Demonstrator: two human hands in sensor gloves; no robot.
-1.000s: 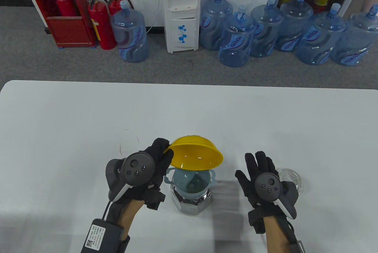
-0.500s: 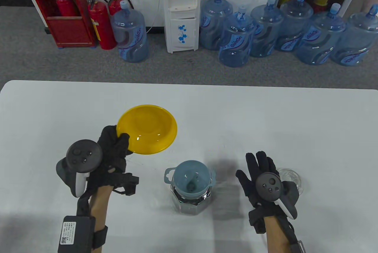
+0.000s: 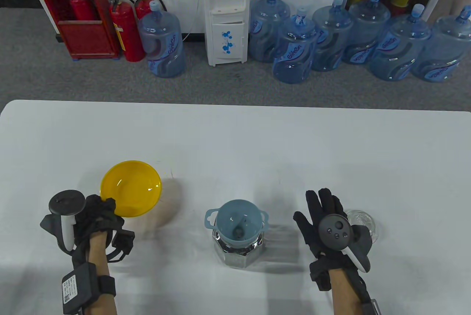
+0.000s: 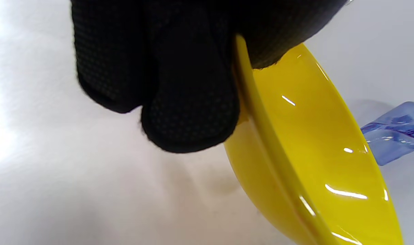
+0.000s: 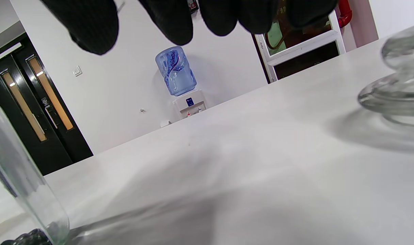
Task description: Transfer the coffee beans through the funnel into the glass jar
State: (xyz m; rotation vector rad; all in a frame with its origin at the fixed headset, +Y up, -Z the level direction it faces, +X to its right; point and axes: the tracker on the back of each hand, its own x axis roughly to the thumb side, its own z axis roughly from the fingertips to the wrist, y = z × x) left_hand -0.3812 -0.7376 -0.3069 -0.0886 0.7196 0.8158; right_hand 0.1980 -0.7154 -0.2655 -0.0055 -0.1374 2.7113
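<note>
While our left hand (image 3: 96, 215) pinches the rim of the empty yellow bowl (image 3: 131, 188) out to the left, the glass jar (image 3: 238, 247) with the blue funnel (image 3: 238, 221) seated in its mouth stands between our hands. Our right hand (image 3: 327, 221), flat and holding nothing, lies nearer it, with the glass lid (image 3: 362, 222) just beyond on the table (image 3: 257, 138).

Water bottles (image 3: 166, 44) by the wall read "GeinEn".
</note>
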